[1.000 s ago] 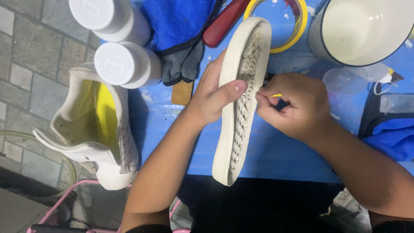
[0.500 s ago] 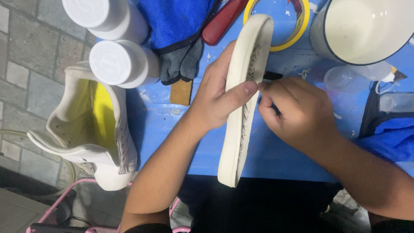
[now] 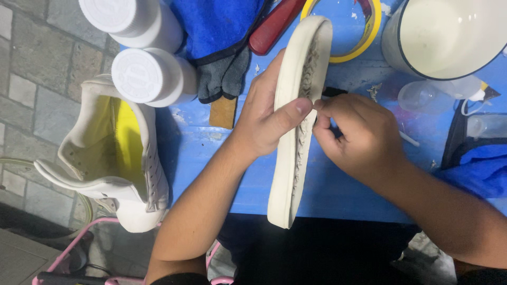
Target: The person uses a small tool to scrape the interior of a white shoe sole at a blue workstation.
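The left hand (image 3: pixel 266 124) grips a cream shoe sole (image 3: pixel 296 121) held on edge above the blue table (image 3: pixel 211 174). The right hand (image 3: pixel 359 137) is closed, fingertips pinched at the sole's tread. Left of the table lies a white shoe (image 3: pixel 105 163); two white-capped bottles (image 3: pixel 142 74) stand beyond.

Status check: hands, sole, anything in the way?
Left hand grips the shoe sole, on edge. Right hand pinches at its tread side. White shoe upper lies apart, left. Nothing in the way.
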